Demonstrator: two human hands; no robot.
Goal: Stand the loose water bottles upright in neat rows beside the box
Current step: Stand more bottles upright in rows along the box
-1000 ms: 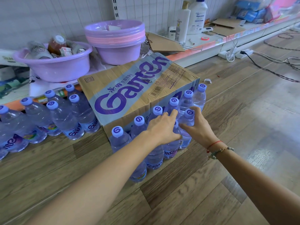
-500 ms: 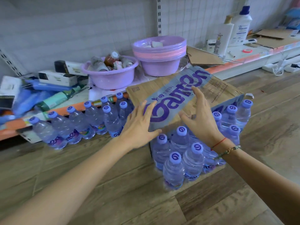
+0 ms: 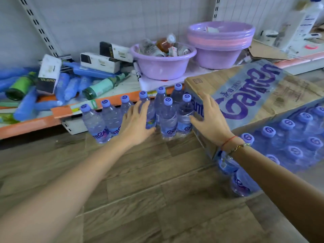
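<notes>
Now the box (image 3: 259, 95) lies on the floor, upright water bottles (image 3: 168, 116) just left of it; left hand (image 3: 135, 124) and right hand (image 3: 209, 121), fingers spread and gripping nothing, flank them, seemingly tidying; next, squeeze rows together; behind, a basin (image 3: 163, 67) holds jumbled bottles.

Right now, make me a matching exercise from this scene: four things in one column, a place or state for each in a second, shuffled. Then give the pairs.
Things:
1. left hand
2. cardboard box
3. stacked purple basins
4. green bottle

Places or states:
A. lying on its side on the shelf
B. on the floor, printed in purple letters
C. open, against the upright water bottles
D. nested, on the shelf behind the box

Pairs: 1-C, 2-B, 3-D, 4-A
</notes>
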